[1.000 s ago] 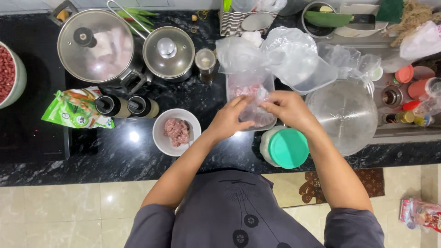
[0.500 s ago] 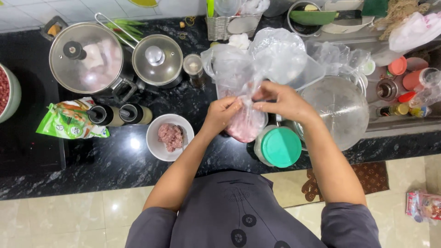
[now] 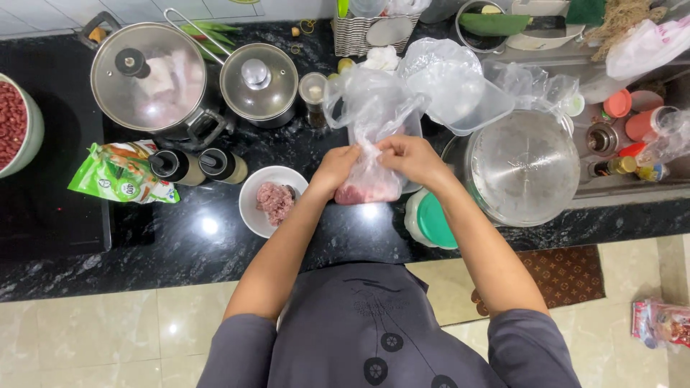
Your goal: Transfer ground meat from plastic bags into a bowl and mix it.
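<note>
A clear plastic bag [image 3: 370, 154] with pink minced meat in its bottom hangs just above the black counter. My left hand [image 3: 335, 168] pinches the bag's left side and my right hand [image 3: 410, 158] grips its right side, both near the neck. The bag's top spreads open above my fingers. To the left of my left hand stands a small white bowl [image 3: 253, 208] holding a lump of minced meat [image 3: 274, 200].
Two lidded pots [image 3: 149, 77] [image 3: 259, 79], two dark-capped bottles [image 3: 198, 165] and a green packet [image 3: 118, 174] lie left. A large glass bowl [image 3: 523, 167] and a teal-lidded tub [image 3: 433, 219] sit right. A bowl of red beans [image 3: 14, 122] is far left. Sink clutter fills the back right.
My hands have gathered the bag by its neck and lifted it slightly, so the meat now hangs bunched at the bottom. The view has shifted a little.
</note>
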